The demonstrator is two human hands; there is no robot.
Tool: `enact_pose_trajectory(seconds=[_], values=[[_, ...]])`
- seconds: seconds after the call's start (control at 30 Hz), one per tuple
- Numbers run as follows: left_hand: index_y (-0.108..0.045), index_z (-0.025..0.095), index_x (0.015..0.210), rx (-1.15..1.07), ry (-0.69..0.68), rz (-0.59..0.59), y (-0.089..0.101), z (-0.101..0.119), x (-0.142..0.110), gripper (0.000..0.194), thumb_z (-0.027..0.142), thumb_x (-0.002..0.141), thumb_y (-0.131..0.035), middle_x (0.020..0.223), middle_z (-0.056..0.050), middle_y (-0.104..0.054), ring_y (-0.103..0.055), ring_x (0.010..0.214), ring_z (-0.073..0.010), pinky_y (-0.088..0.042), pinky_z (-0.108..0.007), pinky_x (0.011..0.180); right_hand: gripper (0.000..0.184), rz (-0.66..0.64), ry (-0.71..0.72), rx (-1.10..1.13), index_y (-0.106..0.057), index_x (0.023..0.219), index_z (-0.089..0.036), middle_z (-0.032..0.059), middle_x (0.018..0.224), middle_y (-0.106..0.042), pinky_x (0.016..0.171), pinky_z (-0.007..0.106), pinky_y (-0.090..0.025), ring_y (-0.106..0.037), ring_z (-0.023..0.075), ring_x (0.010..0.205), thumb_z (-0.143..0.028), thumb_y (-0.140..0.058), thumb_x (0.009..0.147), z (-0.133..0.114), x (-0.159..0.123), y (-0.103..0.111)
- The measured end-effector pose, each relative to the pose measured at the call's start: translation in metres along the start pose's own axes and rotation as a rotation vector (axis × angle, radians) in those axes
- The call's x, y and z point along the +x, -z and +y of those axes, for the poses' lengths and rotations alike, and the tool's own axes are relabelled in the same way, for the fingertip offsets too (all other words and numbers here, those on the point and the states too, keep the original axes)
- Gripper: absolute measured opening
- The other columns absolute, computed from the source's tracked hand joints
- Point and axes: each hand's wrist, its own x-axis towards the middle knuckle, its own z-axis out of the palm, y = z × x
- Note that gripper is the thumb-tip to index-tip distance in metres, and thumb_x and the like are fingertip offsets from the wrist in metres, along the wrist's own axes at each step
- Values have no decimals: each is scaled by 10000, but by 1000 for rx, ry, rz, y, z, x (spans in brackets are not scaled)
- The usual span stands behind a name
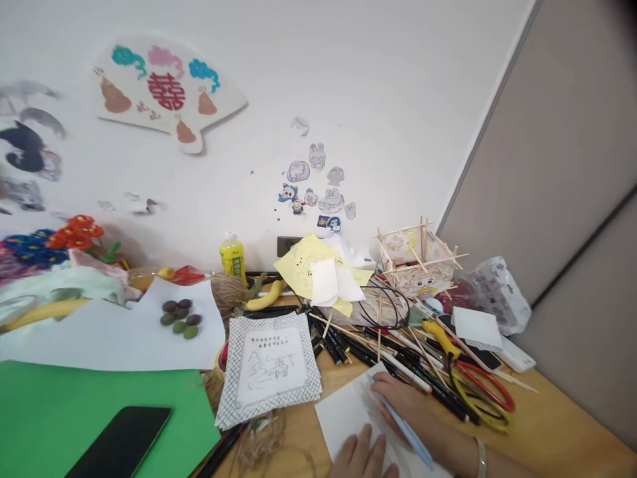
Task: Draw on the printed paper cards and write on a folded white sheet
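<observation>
My right hand [415,411] is closed round a light blue pen [398,419], its tip resting on a white sheet of paper [343,415] on the wooden desk [547,425]. A bracelet shows on that wrist. My left hand [361,458] lies flat on the lower part of the same sheet with its fingers stretched out, at the bottom edge of the view. Just left of the sheet sits a square paper with a patterned border and a line drawing [271,365].
A black phone [122,441] lies on green paper [60,411]. Several dark pens [358,345], thin wooden sticks, yellow pliers [442,338] and red-and-yellow scissors [485,392] crowd the desk behind my hands. A yellow bottle [232,255], twine and a stick-frame lantern [421,259] stand by the wall.
</observation>
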Motion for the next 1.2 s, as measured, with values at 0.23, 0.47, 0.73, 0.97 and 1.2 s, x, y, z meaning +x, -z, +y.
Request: enact_pose_trajectory(seconds=[0.23,0.47,0.73,0.97,1.2], values=[[-577,269,1193,-30,-76,-187,40,-14,22,254,247,964,-469,1184,-6,-664,-639,1021,-192,-468,-266,810,294,-109,107,-45,-598,1073,-195,88,1039,-663,842,286,-536,-642,186,941,-102,-415,864,3,9,5],[-559,279,1192,0,-46,-197,55,-18,36,241,305,972,-463,1179,-25,-660,-619,1064,-202,-445,-288,891,276,-82,227,-43,-597,1070,-187,91,1081,-652,841,290,-526,-629,186,977,-117,-416,874,25,18,1],[-587,222,1129,-95,46,-245,63,-21,40,209,238,962,-462,1200,-54,-645,-603,1093,-215,-451,-305,926,179,189,-48,281,-571,909,-206,47,826,-622,712,282,-523,-614,175,764,-247,-397,920,-22,52,-1],[-642,170,1024,9,370,62,47,-6,43,258,333,977,-446,995,-11,-716,-642,954,-121,-459,-201,888,218,272,-427,933,-543,833,-212,-17,646,-560,492,218,-420,-495,125,535,-408,-486,909,-21,57,-50],[-638,261,974,-6,247,68,54,-11,50,134,256,954,-506,987,44,-713,-658,949,-133,-398,-253,989,266,423,-548,1107,-550,781,-222,-30,598,-538,474,225,-387,-444,113,489,-473,-560,868,-16,66,-43]])
